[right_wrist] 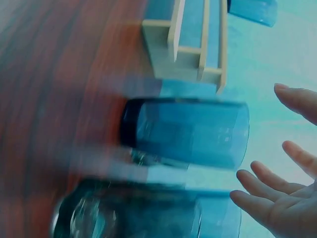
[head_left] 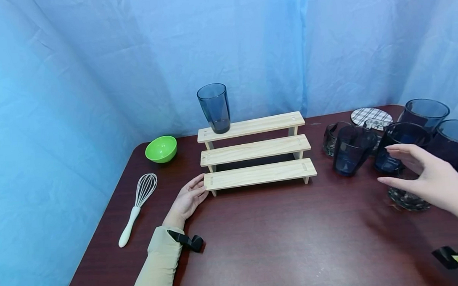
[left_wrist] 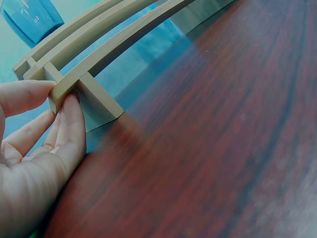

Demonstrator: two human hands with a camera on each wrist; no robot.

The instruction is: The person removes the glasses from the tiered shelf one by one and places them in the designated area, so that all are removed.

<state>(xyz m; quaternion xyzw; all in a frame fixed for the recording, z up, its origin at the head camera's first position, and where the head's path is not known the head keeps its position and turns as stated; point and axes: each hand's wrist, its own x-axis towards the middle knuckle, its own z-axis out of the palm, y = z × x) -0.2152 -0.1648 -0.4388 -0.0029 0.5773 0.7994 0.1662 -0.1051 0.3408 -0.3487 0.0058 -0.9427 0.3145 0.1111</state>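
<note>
A three-step wooden display stand (head_left: 260, 174) stands on the table. My left hand (head_left: 190, 197) pinches the left end of its lowest step, thumb above and fingers below in the left wrist view. One tall blue glass (head_left: 215, 112) stands on the left end of the top step. My right hand (head_left: 429, 178) hovers at the right, thumb and fingers spread apart, holding nothing. Nearest its fingertips in the right wrist view is a blue glass (right_wrist: 193, 131). More dark blue glasses (head_left: 388, 148) and a clear patterned glass (head_left: 409, 199) stand around and partly behind that hand.
A green bowl (head_left: 161, 149) sits at the back left, with a whisk (head_left: 134, 211) lying in front of it. At the back right lies a checked round coaster (head_left: 370, 115) behind the glasses. A blue curtain (head_left: 244, 50) hangs along the table's back and left edges.
</note>
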